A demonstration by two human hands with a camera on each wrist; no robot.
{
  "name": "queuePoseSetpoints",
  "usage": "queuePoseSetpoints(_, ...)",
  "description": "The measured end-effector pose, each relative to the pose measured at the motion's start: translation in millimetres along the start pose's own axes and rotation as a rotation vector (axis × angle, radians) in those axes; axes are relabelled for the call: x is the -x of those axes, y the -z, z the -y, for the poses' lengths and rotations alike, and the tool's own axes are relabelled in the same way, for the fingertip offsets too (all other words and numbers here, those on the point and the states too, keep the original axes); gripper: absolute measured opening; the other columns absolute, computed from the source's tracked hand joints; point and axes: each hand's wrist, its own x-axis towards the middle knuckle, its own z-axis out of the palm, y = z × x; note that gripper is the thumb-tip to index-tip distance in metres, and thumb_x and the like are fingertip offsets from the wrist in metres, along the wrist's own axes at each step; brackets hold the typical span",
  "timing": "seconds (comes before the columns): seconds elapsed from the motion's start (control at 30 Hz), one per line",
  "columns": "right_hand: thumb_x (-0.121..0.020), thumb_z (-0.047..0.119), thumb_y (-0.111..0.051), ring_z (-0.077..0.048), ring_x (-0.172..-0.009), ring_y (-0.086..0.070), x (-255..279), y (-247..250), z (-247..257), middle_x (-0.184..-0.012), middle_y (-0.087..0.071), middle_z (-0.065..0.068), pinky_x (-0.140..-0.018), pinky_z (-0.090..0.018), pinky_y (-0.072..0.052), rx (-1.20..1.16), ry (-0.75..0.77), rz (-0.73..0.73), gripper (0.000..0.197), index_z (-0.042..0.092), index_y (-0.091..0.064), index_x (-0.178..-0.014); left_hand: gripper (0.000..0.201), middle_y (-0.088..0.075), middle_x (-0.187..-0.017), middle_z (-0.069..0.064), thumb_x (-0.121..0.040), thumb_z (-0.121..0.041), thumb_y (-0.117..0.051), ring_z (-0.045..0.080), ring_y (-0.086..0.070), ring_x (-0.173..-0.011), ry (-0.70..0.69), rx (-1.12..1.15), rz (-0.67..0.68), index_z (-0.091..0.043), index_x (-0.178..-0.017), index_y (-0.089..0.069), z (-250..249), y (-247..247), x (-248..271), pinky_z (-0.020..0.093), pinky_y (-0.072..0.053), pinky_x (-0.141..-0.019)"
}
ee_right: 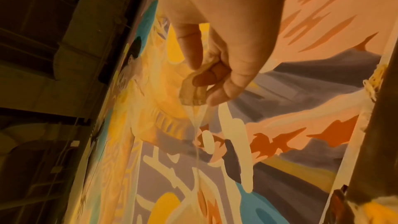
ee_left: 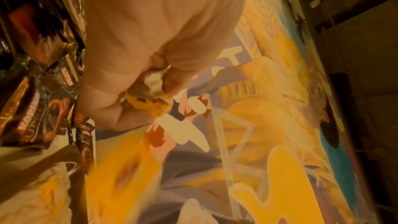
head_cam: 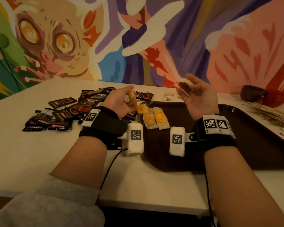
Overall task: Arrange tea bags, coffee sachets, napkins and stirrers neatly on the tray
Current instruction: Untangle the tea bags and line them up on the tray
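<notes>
While raised, tea bag (head_cam: 183, 88) in right hand (head_cam: 199, 99).

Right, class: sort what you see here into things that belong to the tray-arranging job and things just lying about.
Part of the job:
tray
tea bags on the tray
tea bag in the left hand
tea bag in the right hand
coffee sachets
stirrers

Just lying about:
dark bowl
wall mural

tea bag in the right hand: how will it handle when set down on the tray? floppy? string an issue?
Probably limp and light: the tea bag bends where the right hand pinches it. Its string hangs loose below, so it may snag or trail. Likely fragile; the paper looks thin.
</notes>
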Motion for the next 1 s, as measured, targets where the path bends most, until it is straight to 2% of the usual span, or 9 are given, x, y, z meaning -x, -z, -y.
queuePoseSetpoints(0.13, -0.081, -0.016, -0.036, -0.02, -0.091, -0.065, -2.2, 3.8, 6.8, -0.096, -0.066, -0.009, -0.087, -0.032, -0.053, 0.014, 0.076, 0.04, 0.04, 0.009, -0.064, -0.095, 0.019, -0.042, -0.061, -0.006, -0.098, -0.03, -0.049, 0.004, -0.034, -0.046, 0.004, -0.037, 0.054, -0.017, -0.084, -0.053, -2.7, 2.9, -0.5, 0.018, -0.029, -0.049)
queuePoseSetpoints(0.27, -0.087, -0.002, -0.049, -0.018, -0.09, -0.068, -1.6, -0.1, 9.0, -0.093, -0.07, -0.007, -0.077, -0.029, -0.054, 0.04, 0.1, 0.192, 0.021, 0.01, -0.064, -0.096, 0.033, -0.038, -0.05, -0.009, -0.095, -0.043, -0.05, 0.002, -0.025, -0.036, -0.036, -0.132, 0.234, -0.019, -0.073, -0.047, -5.0, 0.7, 2.4, 0.015, -0.019, -0.034)
queuePoseSetpoints(0.4, -0.089, 0.008, -0.052, -0.013, -0.074, -0.065, 8.5, -12.1, 11.8, -0.078, -0.069, -0.001, -0.063, -0.023, -0.053, 0.184, 0.136, 0.326, 0.014, 0.008, -0.063, -0.097, 0.017, -0.052, -0.066, -0.005, -0.097, -0.024, -0.051, 0.001, -0.028, -0.036, -0.113, -0.295, 0.386, -0.016, -0.107, -0.062, -3.0, -5.6, 7.8, 0.013, -0.02, -0.034)
queuePoseSetpoints(0.47, -0.093, 0.009, -0.05, -0.007, -0.06, -0.055, 13.4, -18.3, 9.1, -0.065, -0.059, 0.002, -0.055, -0.021, -0.046, 0.37, 0.172, 0.344, 0.015, 0.009, -0.065, -0.097, 0.029, -0.053, -0.062, -0.005, -0.093, -0.015, -0.053, 0.0, -0.029, -0.035, -0.083, -0.377, 0.49, -0.015, -0.121, -0.058, -1.5, -8.3, 13.3, 0.013, -0.02, -0.033)
queuePoseSetpoints(0.57, -0.093, 0.014, -0.055, -0.005, -0.051, -0.045, 14.6, -22.3, 1.6, -0.056, -0.05, 0.004, -0.048, -0.019, -0.039, 0.588, 0.143, 0.335, 0.014, 0.007, -0.067, -0.095, 0.048, -0.041, -0.046, -0.007, -0.08, -0.023, -0.059, 0.0, -0.027, -0.032, -0.001, -0.522, 0.65, -0.009, -0.125, -0.055, 5.1, -14.0, 22.4, 0.013, -0.017, -0.033)
queuePoseSetpoints(0.67, -0.092, 0.014, -0.056, -0.006, -0.045, -0.043, 13.7, -22.7, -1.8, -0.05, -0.049, 0.005, -0.043, -0.018, -0.036, 0.659, 0.05, 0.274, 0.013, 0.009, -0.066, -0.085, 0.032, -0.034, -0.042, -0.007, -0.08, -0.026, -0.057, 0.002, -0.025, -0.033, -0.013, -0.61, 0.749, -0.008, -0.106, -0.066, 11.5, -18.2, 27.6, 0.016, -0.016, -0.035)
queuePoseSetpoints(0.8, -0.088, 0.011, -0.06, -0.006, -0.044, -0.044, 8.5, -18.9, -0.4, -0.05, -0.049, 0.004, -0.046, -0.019, -0.038, 0.671, 0.03, 0.142, 0.011, 0.007, -0.063, -0.078, 0.02, -0.036, -0.042, -0.007, -0.088, -0.021, -0.057, 0.002, -0.028, -0.033, -0.041, -0.404, 0.783, -0.012, -0.078, -0.072, 5.6, -14.1, 27.0, 0.014, -0.02, -0.034)
queuePoseSetpoints(0.9, -0.087, 0.006, -0.06, -0.003, -0.048, -0.05, 4.0, -14.0, 2.3, -0.06, -0.055, 0.0, -0.05, -0.018, -0.044, 0.643, 0.006, 0.078, 0.005, 0.004, -0.065, -0.088, 0.026, -0.045, -0.049, -0.006, -0.088, -0.017, -0.05, 0.002, -0.033, -0.035, -0.093, -0.166, 0.795, -0.012, -0.076, -0.073, -1.7, -6.9, 24.5, 0.014, -0.026, -0.035)
queuePoseSetpoints(1.0, -0.087, 0.005, -0.061, -0.005, -0.056, -0.054, 3.0, -11.7, 4.4, -0.064, -0.055, -0.001, -0.055, -0.019, -0.048, 0.654, 0.002, 0.059, 0.006, 0.004, -0.064, -0.091, 0.011, -0.056, -0.069, 0.0, -0.073, -0.019, -0.067, 0.003, -0.037, -0.037, -0.128, 0.002, 0.825, -0.01, -0.077, -0.072, -7.5, -1.1, 22.4, 0.014, -0.029, -0.037)
